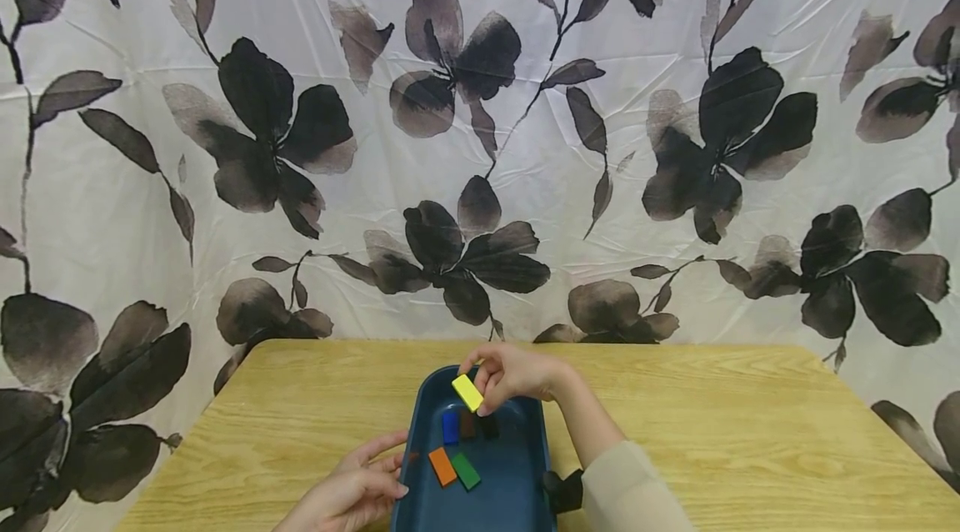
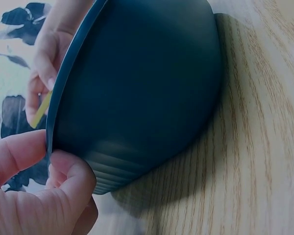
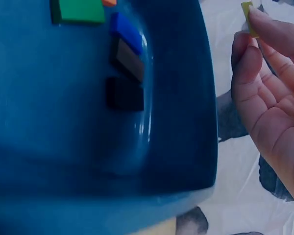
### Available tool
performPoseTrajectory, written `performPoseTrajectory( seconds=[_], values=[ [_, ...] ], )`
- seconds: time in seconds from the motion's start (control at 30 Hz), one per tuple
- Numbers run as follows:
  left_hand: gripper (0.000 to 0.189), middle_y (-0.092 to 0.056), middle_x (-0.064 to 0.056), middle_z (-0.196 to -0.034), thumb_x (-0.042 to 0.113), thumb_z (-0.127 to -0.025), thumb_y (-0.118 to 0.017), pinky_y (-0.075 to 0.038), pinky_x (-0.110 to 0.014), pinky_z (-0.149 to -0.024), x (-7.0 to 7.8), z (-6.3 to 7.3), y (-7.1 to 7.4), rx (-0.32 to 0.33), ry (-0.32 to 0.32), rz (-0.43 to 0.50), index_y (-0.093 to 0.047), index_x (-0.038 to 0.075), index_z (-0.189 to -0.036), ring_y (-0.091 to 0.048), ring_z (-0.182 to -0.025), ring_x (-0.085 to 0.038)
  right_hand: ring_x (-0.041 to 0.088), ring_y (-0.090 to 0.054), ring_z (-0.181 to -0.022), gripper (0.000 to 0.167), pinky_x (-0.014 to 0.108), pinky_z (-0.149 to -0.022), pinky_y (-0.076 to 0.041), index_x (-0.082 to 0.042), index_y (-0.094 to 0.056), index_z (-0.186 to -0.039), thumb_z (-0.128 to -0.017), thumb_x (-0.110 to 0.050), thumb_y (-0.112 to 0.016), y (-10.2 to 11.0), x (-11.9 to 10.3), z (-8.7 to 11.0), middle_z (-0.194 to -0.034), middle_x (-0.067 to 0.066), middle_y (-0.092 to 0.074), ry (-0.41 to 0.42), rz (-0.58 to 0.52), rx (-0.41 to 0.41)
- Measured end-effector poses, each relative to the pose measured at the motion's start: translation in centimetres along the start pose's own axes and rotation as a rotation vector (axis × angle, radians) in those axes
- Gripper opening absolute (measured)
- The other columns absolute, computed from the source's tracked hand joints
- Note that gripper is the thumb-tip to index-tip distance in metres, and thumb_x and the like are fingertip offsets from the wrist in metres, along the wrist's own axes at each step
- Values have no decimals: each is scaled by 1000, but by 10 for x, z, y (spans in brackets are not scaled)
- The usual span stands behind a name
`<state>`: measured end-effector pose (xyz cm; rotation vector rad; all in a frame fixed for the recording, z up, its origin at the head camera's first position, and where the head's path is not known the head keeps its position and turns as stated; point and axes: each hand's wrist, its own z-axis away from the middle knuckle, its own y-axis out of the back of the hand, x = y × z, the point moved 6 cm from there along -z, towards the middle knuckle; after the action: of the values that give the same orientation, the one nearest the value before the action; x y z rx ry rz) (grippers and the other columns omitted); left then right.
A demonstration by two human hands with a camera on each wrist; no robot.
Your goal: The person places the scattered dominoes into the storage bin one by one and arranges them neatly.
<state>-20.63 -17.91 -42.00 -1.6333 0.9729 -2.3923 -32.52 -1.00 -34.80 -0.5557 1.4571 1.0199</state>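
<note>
Between thumb and fingers, my right hand (image 1: 517, 373) pinches a yellow block (image 1: 467, 392) over the far end of a dark blue tray (image 1: 510, 507). In the right wrist view the yellow block (image 3: 250, 19) shows by its edge. My left hand (image 1: 352, 486) grips the tray's left rim, its thumb and fingers on either side in the left wrist view. Inside the tray lie a blue block (image 1: 450, 428), a brown block (image 1: 467, 424) and a black block (image 1: 489, 426) side by side. Nearer sit an orange block (image 1: 442, 467) and a green block (image 1: 466, 471), slanted.
The tray stands on a wood-grain table (image 1: 712, 432). Behind the table hangs a white cloth (image 1: 585, 182) printed with dark flowers. A black object (image 1: 564, 491) shows beside the right sleeve (image 1: 633, 486), partly hidden by it.
</note>
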Motion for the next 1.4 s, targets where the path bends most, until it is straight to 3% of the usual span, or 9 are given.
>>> performPoseTrajectory(
  seconds=[0.27,0.6,0.73,1.1,1.4],
  values=[
    [76,-52,-9,-108,-16,-81,-47,-48,-25,-77,0,0,-2,15,15,-9,-9,-5,-146,-56,-94,-16,13,-56,-64,48,24,-67,-50,4,-51,-113,-70,18,-65,-8,13,-4,-77,6,-57,-20,-80,-35],
    [78,-51,-9,-113,-18,-81,-45,-47,-27,-81,2,0,-1,9,5,-1,-6,-3,-146,-54,-100,-18,16,-57,-62,45,31,-69,-53,1,-54,-110,-71,22,-62,-14,33,-1,-72,7,-56,-152,-82,-46],
    [77,-51,-10,-113,-18,-81,-46,-47,-28,-83,2,1,-1,-13,3,3,-7,-2,-146,-54,-102,-19,17,-59,-64,45,33,-68,-54,0,-56,-109,-70,23,-62,-16,37,1,-69,8,-57,-204,-31,-72],
    [77,-52,-9,-113,-18,-81,-46,-47,-28,-83,0,-1,0,-8,5,9,-7,-2,-146,-55,-100,-18,15,-57,-61,42,26,-60,-48,-10,-61,-99,-70,20,-67,-21,42,-2,-67,6,-60,-307,237,-147],
    [78,-51,-10,-113,-17,-81,-48,-47,-29,-83,-1,0,0,-22,4,-14,-6,-3,-146,-55,-101,-20,14,-56,-62,42,23,-60,-47,-12,-61,-98,-70,18,-69,-22,46,-3,-69,6,-60,-360,343,-187]
  ],
)
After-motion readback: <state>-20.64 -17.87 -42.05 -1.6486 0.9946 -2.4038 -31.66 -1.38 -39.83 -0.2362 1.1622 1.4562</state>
